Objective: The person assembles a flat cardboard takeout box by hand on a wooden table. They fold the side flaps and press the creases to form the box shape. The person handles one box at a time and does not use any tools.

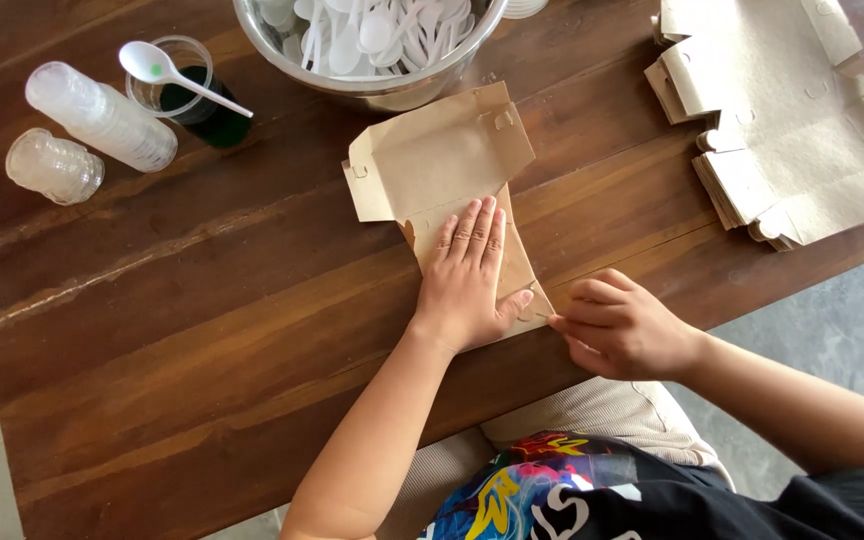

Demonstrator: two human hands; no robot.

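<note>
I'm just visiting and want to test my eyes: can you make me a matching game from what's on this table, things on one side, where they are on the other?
Things:
1. white spoon
2. left hand
3. stack of flat cartons
4. metal bowl

Places:
A. far right of the table
B. pressed flat on the brown carton
C. resting across a clear cup
D. top centre, full of spoons

Pairs: 1-C, 2-B, 3-A, 4-D

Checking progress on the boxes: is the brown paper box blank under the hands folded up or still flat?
Mostly flat: the box blank lies spread on the table, pressed by the left hand; right hand pinches its edge.
</note>
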